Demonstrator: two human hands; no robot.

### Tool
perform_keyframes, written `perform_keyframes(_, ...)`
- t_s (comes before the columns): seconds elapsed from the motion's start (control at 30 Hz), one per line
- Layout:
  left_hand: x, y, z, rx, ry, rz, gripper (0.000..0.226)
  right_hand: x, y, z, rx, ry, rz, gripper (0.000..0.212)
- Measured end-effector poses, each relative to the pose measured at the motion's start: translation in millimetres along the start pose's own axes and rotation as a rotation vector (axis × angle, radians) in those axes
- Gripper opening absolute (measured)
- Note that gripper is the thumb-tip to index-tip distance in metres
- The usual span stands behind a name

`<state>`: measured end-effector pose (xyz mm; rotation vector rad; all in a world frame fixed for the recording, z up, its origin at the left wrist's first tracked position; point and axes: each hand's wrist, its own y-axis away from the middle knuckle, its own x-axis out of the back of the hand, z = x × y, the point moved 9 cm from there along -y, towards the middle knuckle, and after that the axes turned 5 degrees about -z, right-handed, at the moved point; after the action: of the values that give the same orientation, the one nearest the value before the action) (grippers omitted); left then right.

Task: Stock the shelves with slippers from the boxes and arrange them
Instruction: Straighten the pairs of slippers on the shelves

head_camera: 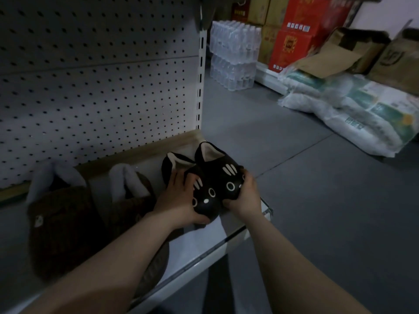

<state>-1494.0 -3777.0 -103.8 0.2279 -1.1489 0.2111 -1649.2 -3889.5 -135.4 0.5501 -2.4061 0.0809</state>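
I am holding a pair of black cat-face slippers (215, 182) at the right end of the shelf (229, 241), toes toward me, heels toward the pegboard back panel (102, 87). My left hand (179, 196) is closed around the toe of the left slipper, and my right hand (243, 193) is cupping the toe of the right one, thumbs underneath. They are looking light to me, with a smooth, somewhat slick shell that should give under pressure, so I am judging the toe sides the surest place to grip. The pair is sitting just beside two brown fleece-lined slippers (68, 223), which are lying further left on the same shelf.
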Motion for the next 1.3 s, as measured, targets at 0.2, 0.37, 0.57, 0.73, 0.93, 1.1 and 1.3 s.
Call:
perform_keyframes(0.2, -8.6, 5.0, 2.4, 0.002, -0.012, -0.038, 0.110, 4.3, 6.0, 4.3, -0.026, 0.039, -0.056, 0.109)
perform_keyframes(0.37, -11.4, 2.9, 2.6, 0.016, -0.024, -0.071, 0.113, 3.4, 5.0, 5.1, -0.021, 0.036, -0.049, 0.107)
perform_keyframes(0.57, -10.7, -2.4, 0.2, -0.018, -0.017, -0.057, 0.113, 5.0, 2.0, 6.9, -0.025, 0.030, -0.050, 0.105)
perform_keyframes(0.73, -10.8, 2.1, 1.1, -0.002, -0.054, -0.087, 0.116, 5.9, 3.3, 3.4, -0.047, 0.026, -0.082, 0.107)
perform_keyframes(0.93, 15.0, 28.0, 3.6, -0.052, -0.289, -0.068, 0.101, 10.0, 7.9, -33.7, -0.015, 0.236, 0.008, 0.090)
perform_keyframes(1.1, 59.4, 66.3, -22.7, -0.036, -0.301, 0.154, 0.091, -1.4, 33.0, -125.2, 0.292, 0.268, 0.262, 0.071)
perform_keyframes(1.3, 95.9, 119.7, -107.1, 0.145, -0.277, 0.315, 0.090, -74.3, 67.1, -191.5, 0.377, 0.245, 0.002, 0.063)
